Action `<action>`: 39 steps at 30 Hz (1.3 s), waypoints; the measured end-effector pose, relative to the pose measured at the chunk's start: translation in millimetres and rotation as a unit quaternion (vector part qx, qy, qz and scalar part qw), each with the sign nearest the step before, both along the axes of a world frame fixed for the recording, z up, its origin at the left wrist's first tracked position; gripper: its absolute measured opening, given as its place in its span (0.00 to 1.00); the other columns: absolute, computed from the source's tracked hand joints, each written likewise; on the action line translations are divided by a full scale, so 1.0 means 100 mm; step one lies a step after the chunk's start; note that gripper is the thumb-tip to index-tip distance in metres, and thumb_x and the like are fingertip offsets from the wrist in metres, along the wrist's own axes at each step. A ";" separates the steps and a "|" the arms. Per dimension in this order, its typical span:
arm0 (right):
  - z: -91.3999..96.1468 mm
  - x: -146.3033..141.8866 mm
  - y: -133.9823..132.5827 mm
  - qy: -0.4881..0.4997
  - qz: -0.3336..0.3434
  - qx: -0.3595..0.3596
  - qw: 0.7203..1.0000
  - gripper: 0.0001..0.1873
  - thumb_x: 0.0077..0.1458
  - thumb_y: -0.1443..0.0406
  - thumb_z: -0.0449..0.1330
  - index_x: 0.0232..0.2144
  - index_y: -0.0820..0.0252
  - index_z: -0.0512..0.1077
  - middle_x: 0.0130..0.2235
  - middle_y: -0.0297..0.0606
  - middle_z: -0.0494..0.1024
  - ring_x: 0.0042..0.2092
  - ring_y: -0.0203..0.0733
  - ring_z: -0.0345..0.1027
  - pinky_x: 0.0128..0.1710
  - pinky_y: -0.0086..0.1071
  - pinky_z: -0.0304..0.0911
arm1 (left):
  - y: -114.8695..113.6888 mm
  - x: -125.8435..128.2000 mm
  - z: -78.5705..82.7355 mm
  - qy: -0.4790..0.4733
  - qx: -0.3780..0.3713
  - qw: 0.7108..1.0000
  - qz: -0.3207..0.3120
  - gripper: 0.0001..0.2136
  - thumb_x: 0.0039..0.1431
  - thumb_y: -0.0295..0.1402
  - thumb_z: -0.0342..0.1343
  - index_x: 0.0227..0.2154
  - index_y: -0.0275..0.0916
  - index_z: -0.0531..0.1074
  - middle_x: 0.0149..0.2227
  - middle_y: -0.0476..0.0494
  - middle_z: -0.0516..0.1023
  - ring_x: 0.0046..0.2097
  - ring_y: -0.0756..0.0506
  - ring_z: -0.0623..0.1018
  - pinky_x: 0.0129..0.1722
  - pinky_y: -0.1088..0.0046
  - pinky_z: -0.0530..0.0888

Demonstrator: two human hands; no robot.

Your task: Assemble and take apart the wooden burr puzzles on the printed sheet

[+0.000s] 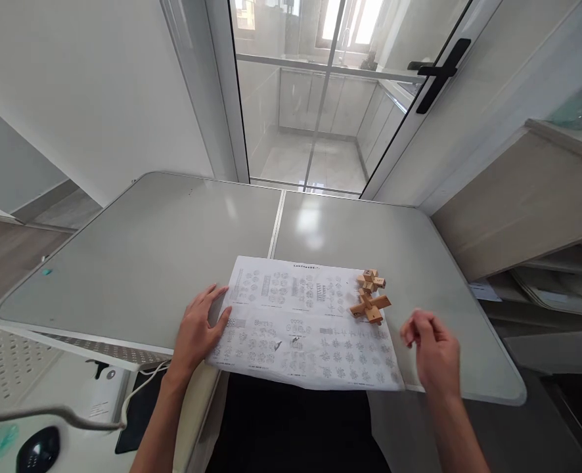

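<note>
A large white paper sheet printed with rows of small diagrams lies across the front of the table and overhangs its near edge. My left hand rests at the sheet's left edge, fingers apart and thumb on the paper. Two wooden burr puzzles sit close together on the sheet's right side; the farther one is a smaller, blockier wooden puzzle. Right of the sheet, my right hand is closed with its fingers curled in. Whatever it may hold is hidden.
The grey table has a seam down its middle. A glass door with a black handle stands behind it. Shelving is at the right. At lower left, a white surface holds a black computer mouse and a cable.
</note>
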State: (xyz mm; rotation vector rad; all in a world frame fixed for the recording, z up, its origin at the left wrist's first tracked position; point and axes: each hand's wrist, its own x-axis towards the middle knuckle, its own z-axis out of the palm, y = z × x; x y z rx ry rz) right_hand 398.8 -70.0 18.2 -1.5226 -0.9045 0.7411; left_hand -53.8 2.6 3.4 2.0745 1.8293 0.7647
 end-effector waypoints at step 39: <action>1.28 -1.12 0.20 -0.174 0.486 -0.038 0.856 0.04 0.71 0.62 0.58 0.43 0.54 0.73 0.35 0.32 0.76 0.36 0.39 0.70 0.38 0.33 0.66 | -0.56 0.97 0.82 -0.168 0.012 0.952 -0.254 0.38 0.57 0.45 0.72 0.66 0.51 0.60 0.52 0.45 0.80 0.50 0.42 0.80 0.50 0.65 0.77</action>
